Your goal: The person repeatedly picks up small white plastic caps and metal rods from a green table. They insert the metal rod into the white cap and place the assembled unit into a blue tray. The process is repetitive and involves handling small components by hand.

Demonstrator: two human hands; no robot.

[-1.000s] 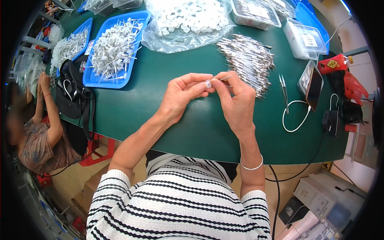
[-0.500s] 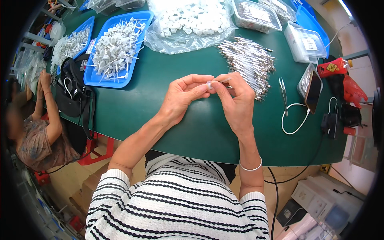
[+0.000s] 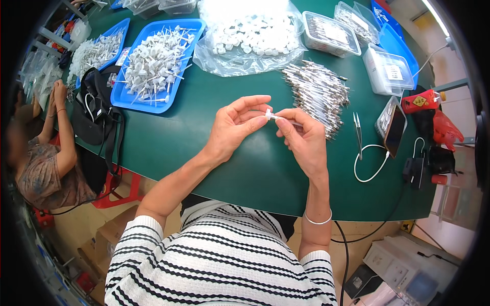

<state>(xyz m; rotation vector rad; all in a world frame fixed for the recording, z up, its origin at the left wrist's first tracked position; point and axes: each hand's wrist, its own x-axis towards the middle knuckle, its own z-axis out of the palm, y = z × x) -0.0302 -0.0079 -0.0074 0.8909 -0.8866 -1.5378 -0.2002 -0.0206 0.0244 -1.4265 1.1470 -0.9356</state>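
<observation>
Between the thumb and fingers of my right hand is a thin rod with a small white plastic cap at its left end. Part of the rod is hidden behind my fingers. My left hand is beside the cap, thumb tip close to it or touching it, the fingers spread apart above. Just beyond my right hand lies a heap of thin metal and white rods. A blue tray at the left holds many white-capped rods like the one in my hand.
An open plastic bag of white caps lies at the back. Lidded clear boxes, tweezers, a phone and a white cable are on the right. A black bag and another person are at the left.
My left fingers have loosened and parted from the white cap. My right hand has moved slightly down and right, and the cap on the rod now shows more fully.
</observation>
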